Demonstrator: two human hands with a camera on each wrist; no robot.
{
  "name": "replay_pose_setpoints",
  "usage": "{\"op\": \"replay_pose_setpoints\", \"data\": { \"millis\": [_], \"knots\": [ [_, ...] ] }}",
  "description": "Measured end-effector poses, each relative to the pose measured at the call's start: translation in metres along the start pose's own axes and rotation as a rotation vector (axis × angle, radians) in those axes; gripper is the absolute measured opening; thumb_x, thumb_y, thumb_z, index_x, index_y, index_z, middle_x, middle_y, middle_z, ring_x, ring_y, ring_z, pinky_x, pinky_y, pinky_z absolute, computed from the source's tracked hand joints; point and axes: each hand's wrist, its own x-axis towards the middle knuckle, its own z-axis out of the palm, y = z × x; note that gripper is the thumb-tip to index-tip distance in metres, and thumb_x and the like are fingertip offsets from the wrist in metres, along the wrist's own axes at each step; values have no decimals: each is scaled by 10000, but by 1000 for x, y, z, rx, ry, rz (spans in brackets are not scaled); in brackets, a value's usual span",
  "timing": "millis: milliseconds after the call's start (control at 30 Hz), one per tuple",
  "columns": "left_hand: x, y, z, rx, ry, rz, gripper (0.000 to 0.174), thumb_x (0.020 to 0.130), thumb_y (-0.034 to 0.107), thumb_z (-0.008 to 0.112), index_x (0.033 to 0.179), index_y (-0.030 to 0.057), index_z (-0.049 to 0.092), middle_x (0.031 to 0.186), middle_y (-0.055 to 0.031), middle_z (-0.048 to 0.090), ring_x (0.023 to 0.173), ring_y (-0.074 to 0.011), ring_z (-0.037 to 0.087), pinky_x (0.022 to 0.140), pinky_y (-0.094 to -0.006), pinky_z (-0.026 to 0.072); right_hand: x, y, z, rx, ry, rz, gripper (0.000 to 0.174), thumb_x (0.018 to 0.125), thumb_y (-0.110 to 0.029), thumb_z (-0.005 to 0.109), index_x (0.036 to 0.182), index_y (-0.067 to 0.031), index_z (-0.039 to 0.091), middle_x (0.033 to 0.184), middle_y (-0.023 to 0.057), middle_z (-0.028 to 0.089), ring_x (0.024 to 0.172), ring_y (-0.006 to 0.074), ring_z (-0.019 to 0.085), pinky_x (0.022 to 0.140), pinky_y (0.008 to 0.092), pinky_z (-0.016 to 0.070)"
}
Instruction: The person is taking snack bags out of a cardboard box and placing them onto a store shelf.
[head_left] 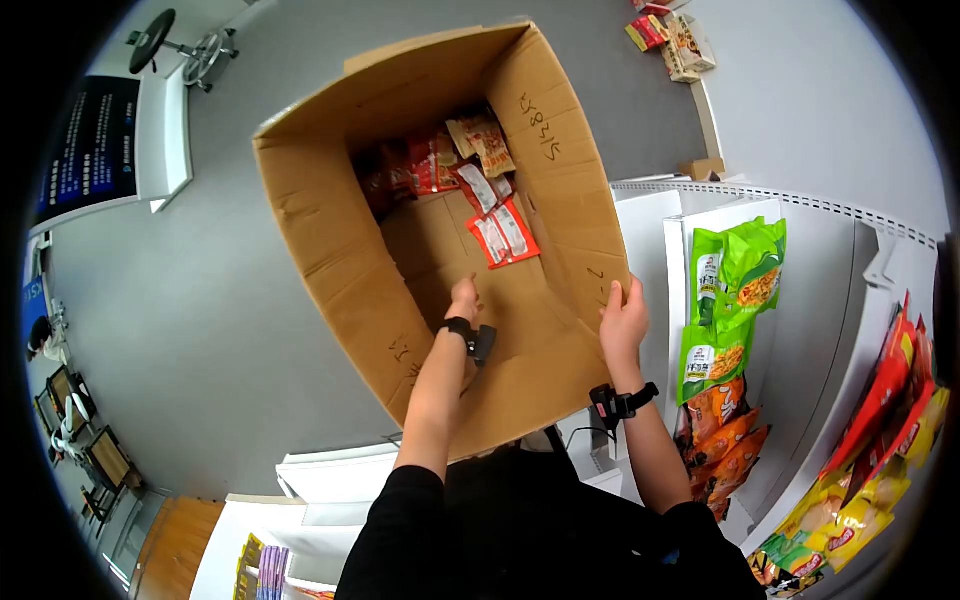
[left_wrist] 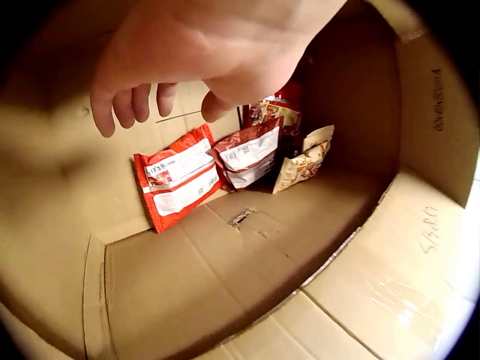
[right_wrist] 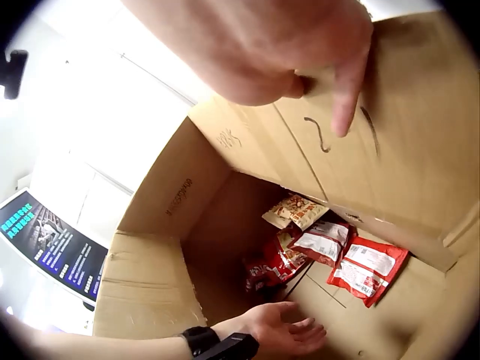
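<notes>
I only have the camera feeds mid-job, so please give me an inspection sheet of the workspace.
Surface: box floor, bare cardboard beside the packets.
Job's things: cardboard box, open; red packet, dark red packet and cream packet inside, with more red packaging in shadow.
Clutter: packages on the floor by the wall.
Hands: left hand open inside the box; right hand grips the box's side, fingers at its edge.
Cables: thin black cable by the right wrist.
Surroundings: white shelving with green bags; stool beyond.

One box (head_left: 570, 180), at least four packets (head_left: 505, 236)
</notes>
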Motion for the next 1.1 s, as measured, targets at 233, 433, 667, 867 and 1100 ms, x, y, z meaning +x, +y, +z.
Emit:
{"op": "replay_pose_setpoints", "data": {
  "millis": [233,433,667,867,1100],
  "knots": [
    [49,3,18,80,69,-50,446,833,363,539,1173,76,498,996,-52,468,909,-216,447,876,-484,396,14,-16,-11,93,-48,96,273,911,-161,491,1133,-6,530,878,169,639,749,254,644,545,325,531],
    [83,0,41,220,-93,24,610,800,405,548,1301,78,431,1415,-117,327,1219,-307,360,961,-516,322,3,-15,0,157,-52,147,298,919,-143,485,1159,31,505,907,145,624,733,190,624,545,293,552],
    [134,5,59,263,-153,103,369,773,387,575,1007,108,636,1114,-72,570,1064,-245,465,875,-497,335,0,-16,9,199,-55,162,311,931,-153,480,1188,21,488,991,109,597,810,149,603,579,262,549],
    [146,3,60,273,-34,113,239,766,280,588,807,58,663,859,-50,626,804,-172,532,740,-352,392,-5,-15,11,208,-25,170,299,925,-140,486,1180,16,496,989,109,600,801,144,606,571,258,544],
    [141,2,61,260,63,215,172,750,172,572,693,29,648,656,-56,604,589,-176,543,576,-330,422,-6,-14,9,188,-20,139,298,936,-171,477,1171,12,485,938,88,604,762,128,595,557,253,534]
  ]
}}
